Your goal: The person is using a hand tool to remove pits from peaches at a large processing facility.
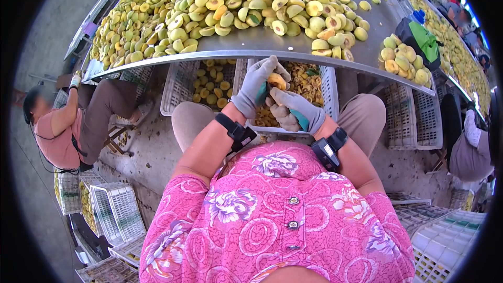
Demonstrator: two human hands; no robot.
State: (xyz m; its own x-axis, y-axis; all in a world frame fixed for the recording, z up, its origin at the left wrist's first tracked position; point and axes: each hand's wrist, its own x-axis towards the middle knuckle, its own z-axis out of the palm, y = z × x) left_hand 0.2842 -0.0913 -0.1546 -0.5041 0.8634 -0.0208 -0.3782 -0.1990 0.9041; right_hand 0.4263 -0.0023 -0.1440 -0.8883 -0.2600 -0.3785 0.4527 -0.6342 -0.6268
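My left hand (258, 88), in a grey work glove, is closed round a yellow-orange fruit half (277, 79), held over the crates below the table's front edge. Close against it, my right hand (296, 110), gloved in grey and teal, has its fingers curled together. A small dark piece shows between the hands, but I cannot make out what the right fingers hold. Under them stands a white crate (330, 91) with many brownish-yellow cut fruit pieces. Beside it on the left, another crate (173, 89) holds yellow-green fruit halves.
A metal table (251, 44) bears a large heap of yellow-green fruit halves (220, 8). A smaller pile (403, 60) lies at its right corner, by a dark container with a green cloth (423, 39). Co-workers sit left and right. Stacked crates (118, 212) stand behind me.
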